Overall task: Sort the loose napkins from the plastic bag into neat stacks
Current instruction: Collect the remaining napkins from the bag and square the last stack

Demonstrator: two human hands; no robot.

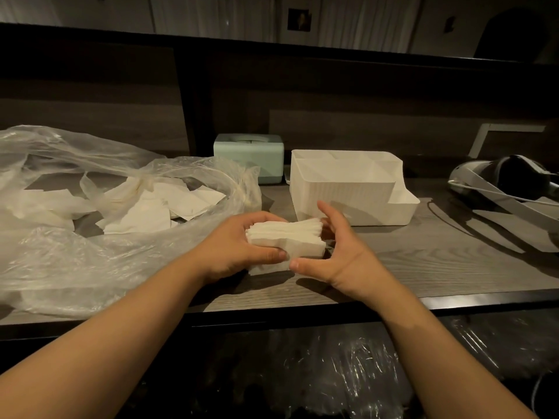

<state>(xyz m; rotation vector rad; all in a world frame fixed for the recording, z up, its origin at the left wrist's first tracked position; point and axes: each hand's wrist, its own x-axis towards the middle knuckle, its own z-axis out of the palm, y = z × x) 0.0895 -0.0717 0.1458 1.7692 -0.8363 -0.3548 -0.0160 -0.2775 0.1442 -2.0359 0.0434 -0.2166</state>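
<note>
Bare counter [423, 261] lies at 3 o'clock of the napkin stack [287, 240]; bag [90, 237] crowds 9 o'clock. Left hand [239, 246] grips the stack's left end; right hand [335, 252] cups its right end, fingers curled.

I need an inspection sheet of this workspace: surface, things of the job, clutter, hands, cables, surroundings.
Surface: wood-grain counter, dimly lit.
Job's things: napkin stack held between both hands; loose napkins lie in the open plastic bag.
Clutter: white organizer bin, green box, headset.
Hands: left hand grips the stack; right hand curls round its other end.
Cables: thin white cable at the headset.
Surroundings: dark wood-panel wall.
</note>
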